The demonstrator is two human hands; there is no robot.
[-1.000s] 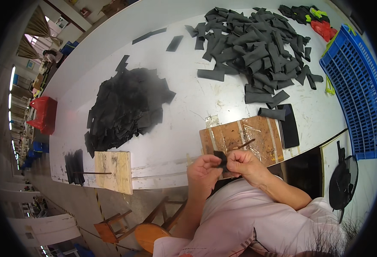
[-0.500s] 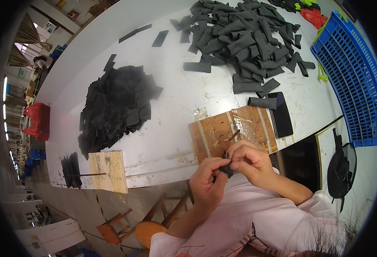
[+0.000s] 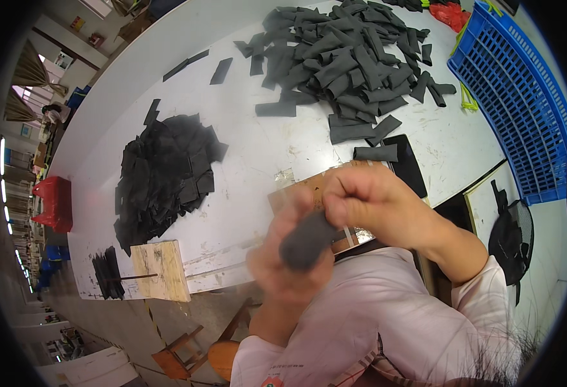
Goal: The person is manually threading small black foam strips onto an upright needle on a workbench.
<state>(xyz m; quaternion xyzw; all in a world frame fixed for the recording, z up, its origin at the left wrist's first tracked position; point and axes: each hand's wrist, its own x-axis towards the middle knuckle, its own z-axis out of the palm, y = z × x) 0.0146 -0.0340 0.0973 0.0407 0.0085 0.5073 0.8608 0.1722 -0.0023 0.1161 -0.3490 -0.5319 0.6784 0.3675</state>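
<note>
A short dark grey fabric tube [image 3: 308, 242] is between my hands, raised above the table's front edge. My right hand [image 3: 370, 201] pinches its far end with curled fingers. Around its near part is my left hand [image 3: 267, 259], blurred by motion, with the tube lying against the fingers. Beneath the hands, a brown taped board [image 3: 286, 197] is partly hidden. Many similar grey tubes [image 3: 354, 71] form a heap at the back. One loose tube [image 3: 375, 153] lies across a black flat phone-like device [image 3: 410, 169] beside the board.
A pile of flat black fabric pieces [image 3: 167, 171] lies left of centre. A wooden block [image 3: 161, 271] with a thin rod through black strips [image 3: 107, 273] sits at the front left. There are a blue crate [image 3: 522, 103] at right, a red bag [image 3: 52, 203] at left and stools [image 3: 179, 351] below.
Both hands have risen from the board with the tube, which now shows much more of its length. The thin stick seen at the board is hidden now. The whole view has shifted slightly.
</note>
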